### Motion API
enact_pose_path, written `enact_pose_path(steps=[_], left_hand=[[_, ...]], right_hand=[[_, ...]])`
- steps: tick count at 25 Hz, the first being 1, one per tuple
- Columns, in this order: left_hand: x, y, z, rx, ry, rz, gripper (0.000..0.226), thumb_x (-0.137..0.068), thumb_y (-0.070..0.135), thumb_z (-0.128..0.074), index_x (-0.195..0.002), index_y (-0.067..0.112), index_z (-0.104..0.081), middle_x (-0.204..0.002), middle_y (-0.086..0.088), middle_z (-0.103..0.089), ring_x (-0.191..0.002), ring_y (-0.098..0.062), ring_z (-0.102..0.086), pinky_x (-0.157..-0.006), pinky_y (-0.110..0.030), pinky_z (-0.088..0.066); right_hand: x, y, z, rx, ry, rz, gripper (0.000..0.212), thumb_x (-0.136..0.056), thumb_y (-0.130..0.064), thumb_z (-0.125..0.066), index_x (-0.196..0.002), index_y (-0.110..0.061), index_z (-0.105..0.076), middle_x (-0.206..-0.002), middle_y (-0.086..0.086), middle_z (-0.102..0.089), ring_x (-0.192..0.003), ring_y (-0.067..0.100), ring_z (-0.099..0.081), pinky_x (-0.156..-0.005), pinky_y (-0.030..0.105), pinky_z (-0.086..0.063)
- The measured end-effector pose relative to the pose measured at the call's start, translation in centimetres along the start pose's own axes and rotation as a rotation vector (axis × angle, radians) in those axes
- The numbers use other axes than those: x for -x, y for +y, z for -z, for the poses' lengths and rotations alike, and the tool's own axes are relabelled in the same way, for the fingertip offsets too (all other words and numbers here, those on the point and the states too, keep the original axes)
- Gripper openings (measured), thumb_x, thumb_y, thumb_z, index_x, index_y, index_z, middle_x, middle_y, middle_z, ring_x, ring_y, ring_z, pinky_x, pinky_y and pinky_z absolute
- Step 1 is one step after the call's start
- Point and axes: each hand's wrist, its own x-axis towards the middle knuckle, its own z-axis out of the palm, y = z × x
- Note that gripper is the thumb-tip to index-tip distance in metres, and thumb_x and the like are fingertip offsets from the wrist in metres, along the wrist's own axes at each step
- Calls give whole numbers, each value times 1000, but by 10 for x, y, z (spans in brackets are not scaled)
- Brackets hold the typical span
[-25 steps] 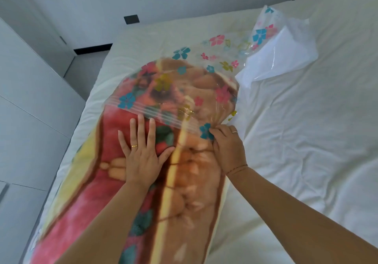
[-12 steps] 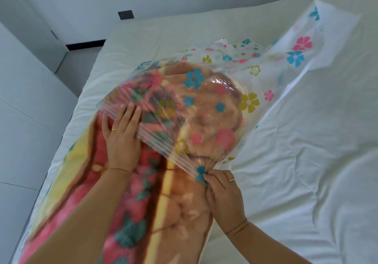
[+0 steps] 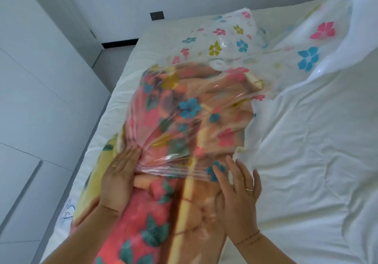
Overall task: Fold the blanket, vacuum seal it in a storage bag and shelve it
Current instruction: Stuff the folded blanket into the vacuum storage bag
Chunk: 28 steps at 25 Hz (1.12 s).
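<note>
- A folded blanket, pink, brown and yellow with green leaf shapes, lies lengthwise on a bed covered in a white sheet, running from 6 o'clock up toward the centre of the view.
- The far half of the blanket sits inside a clear storage bag printed with blue, pink and yellow flowers; the near half is outside it.
- The bag's mouth crosses the blanket just above the two hands, and the plastic is bunched into tight creases there.
- The empty far end of the bag trails off toward 1 o'clock, rumpled and partly lifted off the sheet.
- A round white valve shows on top of the bag near 12 o'clock.
- The left hand is at 8 o'clock, fingers straight and together, pressed against the left edge of the bag's mouth and the blanket; whether it pinches the plastic I cannot tell.
- The right hand is at 4 o'clock, spread flat with fingers apart, resting on the blanket and the bag's right rim, gripping nothing.
- White cabinet doors fill the 9 o'clock side beside the bed.
</note>
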Motion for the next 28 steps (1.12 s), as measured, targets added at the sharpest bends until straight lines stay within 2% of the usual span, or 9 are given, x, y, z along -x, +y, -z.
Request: enact_pose_path(steps=[4, 7, 10, 13, 16, 19, 21, 24, 28], left_hand=[[-28, 43, -9, 52, -38, -56, 42, -81, 11, -47, -119, 3, -64, -120, -12, -66, -110, -27, -63, -112, -25, -26], [-36, 45, -5, 67, -43, -211, 41, -87, 27, -50, -119, 7, -65, -122, -8, -66, -115, -25, -61, -114, -31, -23], [-36, -2, 7, 65, -45, 258, 86, -73, 71, -46, -144, 22, -38, -150, 0, -38, -140, -19, -33, -116, -41, -4], [-36, -23, 21, 496, -358, 817, 120, -49, 94, -37, -151, 38, -5, -156, 1, -25, -142, -23, -28, -113, -44, -19], [-21, 33, 12, 481, -396, 571, 81, -72, 87, -31, -143, 46, -26, -139, 13, -45, -127, -15, -45, -107, -38, -33], [-6, 103, -1, 355, -434, 363, 88, -75, 83, -6, -144, 37, -34, -150, 11, -36, -139, -18, -32, -112, -47, -27], [11, 143, -10, 176, -530, 303, 78, -77, 65, -17, -146, 35, -31, -153, 5, -33, -142, -26, -28, -112, -50, -25], [36, 208, -13, 206, -528, 169, 66, -72, 50, -41, -131, 23, -57, -135, -9, -56, -131, -39, -44, -104, -52, -31], [34, 190, -4, 407, -68, 65, 39, -80, 30, -52, -113, 18, -69, -123, -1, -65, -114, -25, -61, -97, -36, -37]], right_hand=[[-42, -58, -8, 5, -102, 152, 65, -81, -40, -56, -143, -21, -44, -152, 4, -37, -144, 25, -27, -114, 54, -18], [-69, -57, -50, 66, -126, 141, 53, -79, -27, -70, -130, -19, -59, -137, -1, -56, -132, 23, -48, -113, 46, -17], [-53, -43, -62, 117, -178, 152, 49, -74, -13, -70, -122, -16, -64, -124, -2, -65, -119, 21, -59, -111, 47, -23], [-34, -39, -50, 135, -206, 181, 47, -81, -17, -50, -126, -16, -62, -128, -2, -63, -120, 21, -59, -109, 50, -26], [-20, -29, -25, 118, -238, 115, 43, -89, -25, -42, -127, -14, -61, -135, 1, -58, -125, 23, -55, -109, 52, -25], [-32, -35, 10, 22, -133, -68, 48, -96, -29, -35, -137, -10, -51, -144, 7, -48, -133, 26, -45, -113, 53, -22], [-62, -42, 24, -45, -116, -55, 53, -95, -28, -35, -144, -9, -40, -151, 10, -37, -141, 26, -31, -117, 52, -17], [-96, -22, 17, 149, -213, 68, 66, -82, -28, -57, -143, -12, -41, -154, 9, -33, -144, 31, -26, -117, 52, -10], [-72, 34, 6, 347, -239, 133, 56, -80, -11, -47, -136, -12, -52, -142, 5, -51, -134, 27, -44, -115, 45, -16]])
